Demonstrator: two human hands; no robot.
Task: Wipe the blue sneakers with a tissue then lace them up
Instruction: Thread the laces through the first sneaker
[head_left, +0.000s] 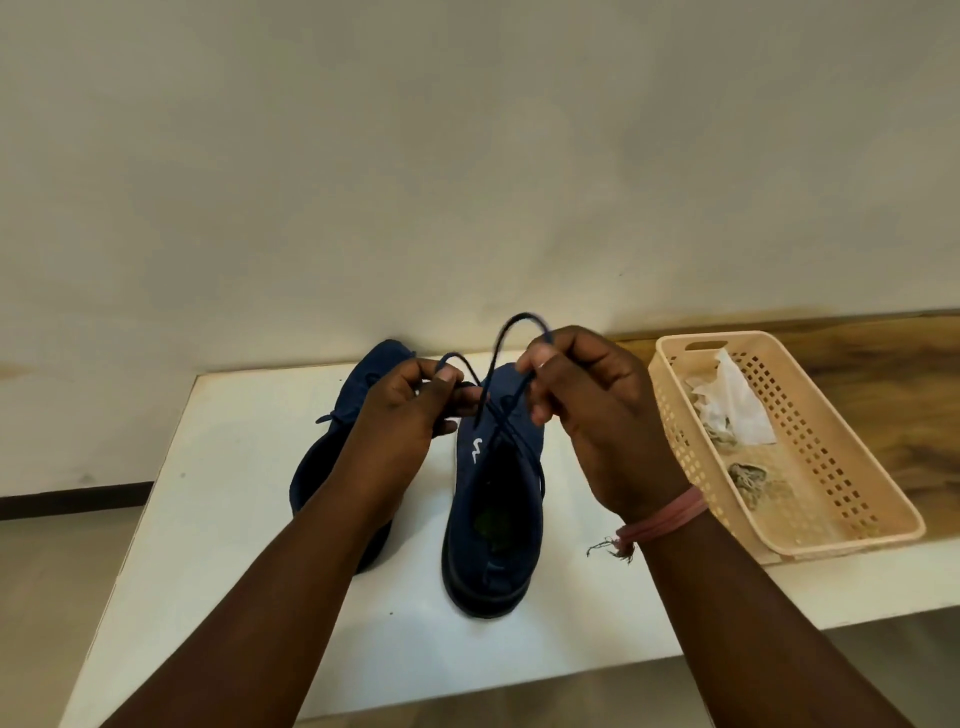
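Blue lace (511, 332) pinched by L hand (402, 410) & R hand (587, 400), over right sneaker (493, 499)

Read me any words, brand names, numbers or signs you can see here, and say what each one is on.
No readable words or numbers anywhere.
Right sneaker: a small white squiggle logo on its inner side, a mark and not letters.
Basket and tissues: no print visible.

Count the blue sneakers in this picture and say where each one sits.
2. The left sneaker sits partly behind the left hand; the right sneaker stands beside it on the white table.
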